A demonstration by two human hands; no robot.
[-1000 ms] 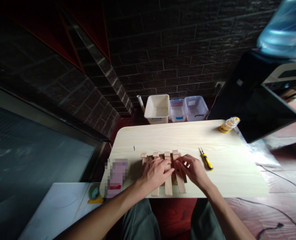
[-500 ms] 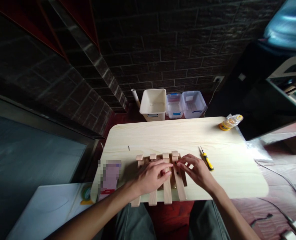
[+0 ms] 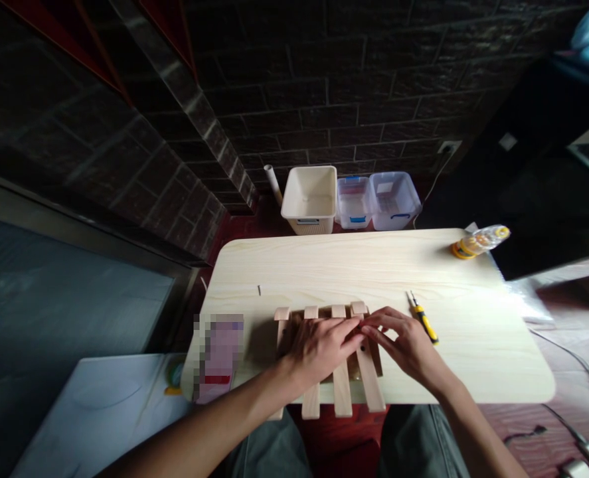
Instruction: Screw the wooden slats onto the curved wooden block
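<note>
From where I stand: slatted wooden piece [image 3: 342, 392] on the worktop [image 3: 344, 265], at the near edge, slat ends sticking out over it. Left hand [image 3: 319, 346] lies across the slats, fingers stretched right, thumb and forefinger a little apart. Right hand [image 3: 410, 337] is at the rightmost slat [image 3: 371, 384], thumb and forefinger brought close together near its upper part; too small from here to tell if they pinch anything. Key relation: that slat sits right under the fingertips of both hands, long axis running away from the person, near end angled slightly right. Right hand comes in from its outer side. Dark hole [image 3: 362, 347] just below the fingertips. Screwdriver [image 3: 425, 324] beside right hand; screw [image 3: 259, 290] well apart, far left.
</note>
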